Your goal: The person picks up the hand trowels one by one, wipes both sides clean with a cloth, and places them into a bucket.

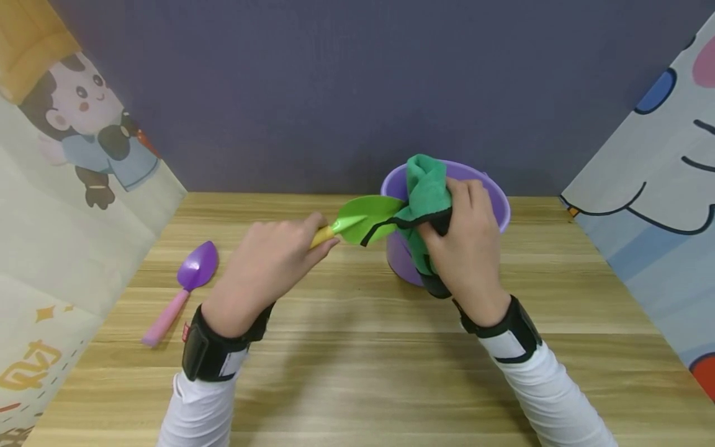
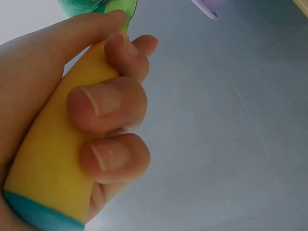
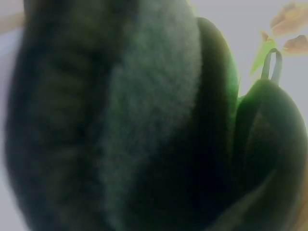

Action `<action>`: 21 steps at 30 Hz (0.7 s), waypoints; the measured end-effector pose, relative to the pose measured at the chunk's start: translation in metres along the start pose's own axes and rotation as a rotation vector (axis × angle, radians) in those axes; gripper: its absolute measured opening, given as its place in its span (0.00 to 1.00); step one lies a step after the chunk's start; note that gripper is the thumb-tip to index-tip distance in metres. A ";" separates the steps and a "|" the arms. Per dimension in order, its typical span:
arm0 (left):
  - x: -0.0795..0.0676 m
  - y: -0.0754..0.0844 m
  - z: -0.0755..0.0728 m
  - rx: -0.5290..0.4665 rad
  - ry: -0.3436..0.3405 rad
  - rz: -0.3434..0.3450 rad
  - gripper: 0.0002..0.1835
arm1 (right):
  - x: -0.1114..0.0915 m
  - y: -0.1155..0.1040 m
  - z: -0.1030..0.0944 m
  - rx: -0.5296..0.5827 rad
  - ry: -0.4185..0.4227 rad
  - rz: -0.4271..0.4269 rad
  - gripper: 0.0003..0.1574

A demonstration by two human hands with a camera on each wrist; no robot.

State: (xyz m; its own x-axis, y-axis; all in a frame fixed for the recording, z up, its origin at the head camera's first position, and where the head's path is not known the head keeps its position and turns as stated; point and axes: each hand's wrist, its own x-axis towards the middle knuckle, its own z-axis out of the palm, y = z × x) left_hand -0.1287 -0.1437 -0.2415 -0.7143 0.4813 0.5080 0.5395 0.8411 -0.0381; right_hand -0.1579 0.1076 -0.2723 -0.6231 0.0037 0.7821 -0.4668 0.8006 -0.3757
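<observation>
My left hand (image 1: 279,254) grips the yellow handle (image 2: 62,134) of a toy trowel whose light green blade (image 1: 357,214) points right. In the left wrist view my fingers curl round that handle, above its teal end. My right hand (image 1: 472,242) holds a bunched green cloth (image 1: 427,186) with black edging, and the cloth overlaps the blade's tip. Both are over the front left rim of a purple bucket (image 1: 404,257). Dark folds of the cloth (image 3: 154,96) fill most of the right wrist view, with a small hanging loop at the right.
On the wooden table (image 1: 357,372), a second trowel with a purple blade (image 1: 198,266) and pink handle lies at the left. A dark blue-grey wall (image 1: 335,93) stands behind the bucket. Printed cartoon panels border the left and right sides.
</observation>
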 end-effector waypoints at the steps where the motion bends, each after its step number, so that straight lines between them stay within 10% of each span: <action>1: 0.000 0.000 0.000 0.000 0.002 -0.003 0.14 | 0.000 0.000 0.000 0.002 0.003 0.000 0.31; 21: 0.004 -0.007 0.003 -0.014 0.000 -0.050 0.11 | 0.001 -0.012 -0.029 0.145 0.156 -0.023 0.29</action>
State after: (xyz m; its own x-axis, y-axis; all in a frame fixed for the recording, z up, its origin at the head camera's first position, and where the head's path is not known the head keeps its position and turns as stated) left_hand -0.1366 -0.1467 -0.2413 -0.7405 0.4385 0.5093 0.5095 0.8605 -0.0002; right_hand -0.1348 0.1149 -0.2522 -0.5116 0.0887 0.8546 -0.5718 0.7073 -0.4157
